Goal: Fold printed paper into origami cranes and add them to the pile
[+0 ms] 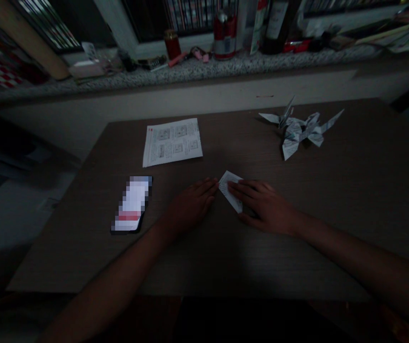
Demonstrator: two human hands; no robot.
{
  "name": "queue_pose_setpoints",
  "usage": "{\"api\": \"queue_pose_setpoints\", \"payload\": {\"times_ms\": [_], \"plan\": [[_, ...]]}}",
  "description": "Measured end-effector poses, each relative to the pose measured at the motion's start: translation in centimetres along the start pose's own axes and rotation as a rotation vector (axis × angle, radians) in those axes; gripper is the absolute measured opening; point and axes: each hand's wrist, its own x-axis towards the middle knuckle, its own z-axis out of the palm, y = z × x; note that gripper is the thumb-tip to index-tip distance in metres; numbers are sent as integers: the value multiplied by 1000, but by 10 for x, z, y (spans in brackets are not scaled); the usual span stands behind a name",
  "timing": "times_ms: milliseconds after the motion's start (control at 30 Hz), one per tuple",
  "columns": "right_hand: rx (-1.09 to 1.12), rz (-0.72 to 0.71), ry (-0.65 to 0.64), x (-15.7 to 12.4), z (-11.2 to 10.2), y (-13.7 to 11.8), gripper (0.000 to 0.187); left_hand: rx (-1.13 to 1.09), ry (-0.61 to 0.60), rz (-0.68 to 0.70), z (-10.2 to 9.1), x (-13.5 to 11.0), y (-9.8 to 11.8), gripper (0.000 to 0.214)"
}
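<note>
A small folded piece of printed paper (229, 186) lies flat on the brown table (351, 205), near its middle. My right hand (263, 206) rests palm down on the paper's right part, fingers pressing it to the table. My left hand (190, 205) lies flat just left of it, fingertips touching the paper's left edge. Most of the paper under my right fingers is hidden.
A printed instruction sheet (172, 141) lies further back on the left. A phone (132, 204) lies left of my left hand. Folded paper cranes (299, 127) stand at the back right. Cans, bottles and small items line a stone ledge (204, 69) behind the table.
</note>
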Motion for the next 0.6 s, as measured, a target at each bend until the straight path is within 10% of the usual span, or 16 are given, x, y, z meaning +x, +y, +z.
{"api": "queue_pose_setpoints", "payload": {"times_ms": [600], "plan": [[98,55,120,-4,-1,1,64,38,2,177,5,-4,15,54]]}}
